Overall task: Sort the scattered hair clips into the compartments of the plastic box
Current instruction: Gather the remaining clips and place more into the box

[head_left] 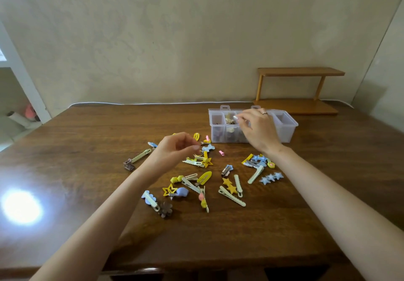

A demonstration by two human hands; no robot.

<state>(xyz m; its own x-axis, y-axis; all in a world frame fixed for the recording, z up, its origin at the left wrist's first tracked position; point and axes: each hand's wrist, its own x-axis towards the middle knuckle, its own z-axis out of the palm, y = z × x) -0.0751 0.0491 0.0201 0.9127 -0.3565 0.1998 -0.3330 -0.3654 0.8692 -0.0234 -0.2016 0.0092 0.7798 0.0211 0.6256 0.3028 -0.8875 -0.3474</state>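
Lying scattered, hair clips (203, 179) look yellow, blue, cream.

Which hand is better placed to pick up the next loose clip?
Left. The left hand hovers over the scattered clips on the table, while the right hand is over the plastic box.

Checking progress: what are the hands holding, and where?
Right hand, over the plastic box, pinches something small at its fingertips; unclear what. Left hand looks empty.
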